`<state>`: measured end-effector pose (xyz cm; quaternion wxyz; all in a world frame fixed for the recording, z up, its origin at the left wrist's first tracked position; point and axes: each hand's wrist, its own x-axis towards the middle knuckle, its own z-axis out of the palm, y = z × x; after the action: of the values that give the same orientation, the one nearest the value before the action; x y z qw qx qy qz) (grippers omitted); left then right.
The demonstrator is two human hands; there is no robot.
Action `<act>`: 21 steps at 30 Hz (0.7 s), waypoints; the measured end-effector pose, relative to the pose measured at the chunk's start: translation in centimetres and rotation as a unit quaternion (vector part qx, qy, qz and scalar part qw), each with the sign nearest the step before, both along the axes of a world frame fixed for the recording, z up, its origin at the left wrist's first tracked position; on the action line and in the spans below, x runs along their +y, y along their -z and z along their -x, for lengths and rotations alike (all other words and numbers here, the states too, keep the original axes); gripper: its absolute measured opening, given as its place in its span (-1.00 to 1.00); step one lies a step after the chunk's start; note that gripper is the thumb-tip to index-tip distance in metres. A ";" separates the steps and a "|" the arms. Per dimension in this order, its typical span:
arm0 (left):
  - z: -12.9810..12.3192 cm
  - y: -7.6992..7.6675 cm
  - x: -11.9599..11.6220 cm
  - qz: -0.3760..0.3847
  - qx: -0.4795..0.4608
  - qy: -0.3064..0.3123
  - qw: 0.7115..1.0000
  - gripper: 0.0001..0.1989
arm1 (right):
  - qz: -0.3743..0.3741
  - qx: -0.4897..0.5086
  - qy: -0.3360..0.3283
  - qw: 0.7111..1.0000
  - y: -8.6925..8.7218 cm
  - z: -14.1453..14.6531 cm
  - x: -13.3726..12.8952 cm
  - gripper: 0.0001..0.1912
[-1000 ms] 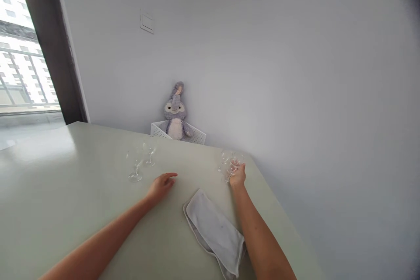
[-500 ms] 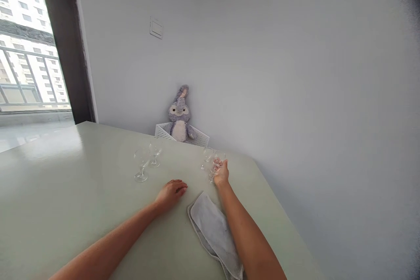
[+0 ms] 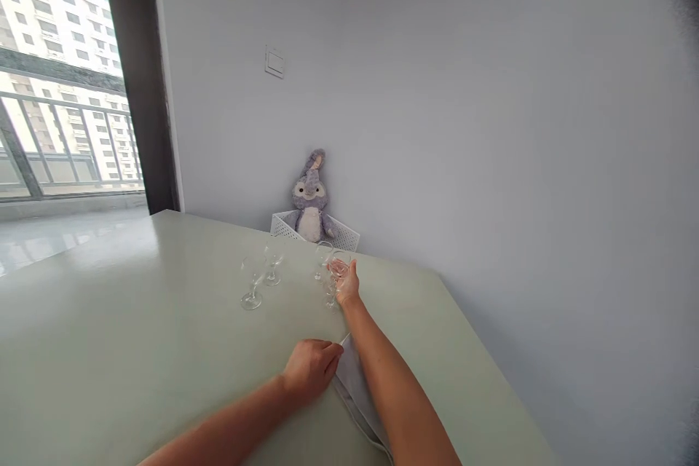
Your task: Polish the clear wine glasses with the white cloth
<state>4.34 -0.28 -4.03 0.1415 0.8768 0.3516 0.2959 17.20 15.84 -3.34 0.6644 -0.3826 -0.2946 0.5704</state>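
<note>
My right hand [image 3: 348,287] reaches forward with its fingers around a clear stemmed glass [image 3: 330,296]; the fingers show through the bowl. Just behind it stands another stemmed glass [image 3: 318,275], close beside the fingers. My left hand [image 3: 311,367] is nearer to me, its thumb and fingers pinched at the corner of a folded grey cloth [image 3: 352,382]. Part of this cloth lies hidden under my right forearm. Farther left, two more stemmed glasses stand upright: a nearer glass [image 3: 252,298] and a farther glass [image 3: 274,275].
The pale green table [image 3: 136,349] meets a grey wall at the back and has a slanting right edge. Against the wall, a white perforated basket [image 3: 345,236] holds a purple plush toy [image 3: 311,222]. A dark door frame [image 3: 134,80] and a balcony railing lie to the left.
My left hand has moved right and toward me, onto the cloth's corner. My right hand has shifted left with the glass, relative to the basket. The view has turned slightly left.
</note>
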 end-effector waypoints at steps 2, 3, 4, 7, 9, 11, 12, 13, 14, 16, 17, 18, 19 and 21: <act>0.1 0.4 0.5 0.025 -0.031 -0.047 0.998 -0.71 | -0.001 0.001 -0.007 1.000 0.1 0.8 0.4 -0.39; 0.2 0.5 0.8 0.038 -0.052 -0.077 0.995 -0.71 | 0.000 0.000 -0.011 1.000 0.1 1.1 0.6 -0.40; 0.3 0.7 1.2 0.050 -0.072 -0.104 0.991 -0.72 | 0.000 0.000 -0.014 1.000 0.2 1.5 0.9 -0.41; 0.6 0.9 1.9 0.066 -0.109 -0.147 0.981 -0.72 | 0.002 0.001 -0.023 1.000 0.4 2.5 1.5 -0.41; 0.7 0.8 2.1 0.066 -0.119 -0.138 0.981 -0.73 | 0.001 0.009 -0.026 1.000 0.6 3.2 1.7 -0.42; 0.9 0.5 2.1 0.065 -0.141 -0.121 0.980 -0.74 | -0.001 0.021 -0.028 0.999 0.9 4.0 1.8 -0.43; 0.9 0.3 2.1 0.064 -0.159 -0.114 0.979 -0.74 | -0.001 0.026 -0.030 0.999 1.0 4.4 1.8 -0.43; 1.0 0.1 2.1 0.060 -0.179 -0.110 0.976 -0.74 | 0.000 0.031 -0.033 0.999 1.2 4.8 1.9 -0.43; 1.1 -0.1 2.1 0.056 -0.198 -0.108 0.973 -0.74 | 0.002 0.036 -0.036 0.999 1.3 5.3 1.9 -0.44; 1.3 -0.3 2.0 0.042 -0.227 -0.106 0.967 -0.73 | 0.005 0.044 -0.041 0.998 1.5 6.2 1.9 -0.44; 1.4 -0.4 2.0 0.033 -0.234 -0.102 0.966 -0.73 | 0.007 0.047 -0.043 0.998 1.6 6.7 1.9 -0.45; 1.5 -0.5 2.0 0.023 -0.238 -0.097 0.966 -0.72 | 0.008 0.049 -0.045 0.998 1.8 7.2 2.0 -0.45; 1.6 -0.5 1.9 0.012 -0.240 -0.093 0.966 -0.71 | 0.009 0.050 -0.047 0.998 1.9 7.7 2.0 -0.45; 1.6 -0.6 1.9 -0.013 -0.243 -0.086 0.966 -0.70 | 0.009 0.047 -0.053 0.997 2.0 8.5 2.1 -0.45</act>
<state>2.72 1.59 -3.43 0.1855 0.7470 0.3770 0.5152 8.70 17.89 -5.38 0.6431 -0.3450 -0.2780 0.6246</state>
